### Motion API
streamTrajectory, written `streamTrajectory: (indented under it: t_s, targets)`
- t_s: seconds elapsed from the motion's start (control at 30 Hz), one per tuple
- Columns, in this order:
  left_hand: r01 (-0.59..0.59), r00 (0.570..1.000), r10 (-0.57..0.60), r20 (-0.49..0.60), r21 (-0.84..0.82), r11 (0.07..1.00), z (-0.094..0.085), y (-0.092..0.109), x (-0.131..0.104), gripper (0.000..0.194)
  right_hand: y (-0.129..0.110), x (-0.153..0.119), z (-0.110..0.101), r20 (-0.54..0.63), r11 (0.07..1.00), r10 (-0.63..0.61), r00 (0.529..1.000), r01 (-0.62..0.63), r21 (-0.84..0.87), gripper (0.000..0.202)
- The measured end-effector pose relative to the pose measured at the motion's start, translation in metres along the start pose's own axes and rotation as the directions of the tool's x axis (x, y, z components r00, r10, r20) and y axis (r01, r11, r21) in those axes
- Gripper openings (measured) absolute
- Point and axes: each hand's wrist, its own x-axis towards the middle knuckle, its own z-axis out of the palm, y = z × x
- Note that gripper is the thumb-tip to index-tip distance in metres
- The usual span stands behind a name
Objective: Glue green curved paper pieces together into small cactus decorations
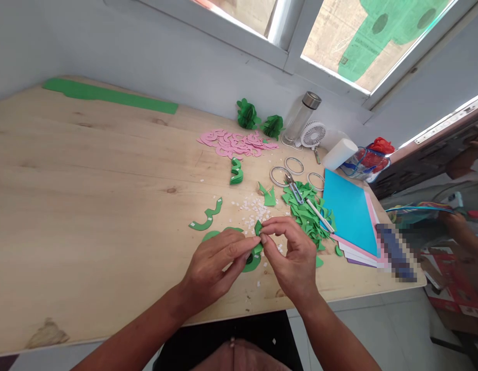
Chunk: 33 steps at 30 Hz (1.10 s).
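Note:
Near the table's front edge, my left hand point(219, 263) and my right hand point(291, 252) meet and pinch a small green paper piece point(258, 226) between their fingertips. Under the fingers lies a larger green paper shape point(252, 264), partly covered by my left hand. Farther forward is a curved green paper strip point(206, 220) with small white squares on it. A stack of wavy green cutouts point(236, 171) sits beyond. Scattered white paper bits point(254, 211) surround the fingertips. A loose green scrap point(268, 196) lies just ahead of my right hand.
Right of my hands are green scraps point(312, 221), snips point(294, 189), a white pen point(319, 215), tape rolls point(294, 165) and coloured sheets point(349, 211). Pink cutouts point(239, 142), a bottle point(301, 118) and a small fan point(313, 134) stand behind. Another person's arm point(461, 234) shows at right.

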Motion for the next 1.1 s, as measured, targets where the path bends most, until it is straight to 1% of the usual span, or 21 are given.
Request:
streamTrajectory:
  t_s: [0.23,0.43,0.6,0.8,0.9,0.97,1.1]
  targets:
    - [0.058,0.998,-0.058,0.015,0.011,0.998,0.001,0.002,0.0,0.026,0.003,-0.002,-0.004,0.016,0.997,0.058,0.998,-0.059,0.051,0.013]
    - [0.142,0.99,-0.142,-0.003,0.028,0.989,0.0,0.012,0.001,0.02,0.003,-0.007,-0.008,0.016,0.988,0.104,0.994,-0.105,0.11,0.009]
    - [0.258,0.966,-0.259,0.027,0.026,0.966,-0.003,0.025,-0.001,0.015,-0.002,-0.013,-0.013,0.041,0.974,0.141,0.989,-0.146,0.175,0.007]
    - [0.344,0.939,-0.342,0.047,-0.051,0.938,0.0,0.034,-0.005,0.011,-0.001,-0.022,-0.018,0.058,0.955,0.174,0.983,-0.183,0.235,0.005]
    - [0.357,0.934,-0.354,0.044,-0.077,0.931,0.002,0.037,-0.005,0.011,0.003,-0.025,-0.02,0.059,0.946,0.182,0.981,-0.191,0.262,0.003]
    - [0.35,0.936,-0.347,0.053,-0.063,0.934,0.003,0.04,-0.005,0.012,0.004,-0.027,-0.021,0.053,0.946,0.179,0.982,-0.186,0.267,0.003]
    - [0.273,0.96,-0.273,0.06,0.018,0.962,0.003,0.045,-0.004,0.016,0.0,-0.031,-0.024,0.022,0.956,0.147,0.989,-0.148,0.254,0.006]
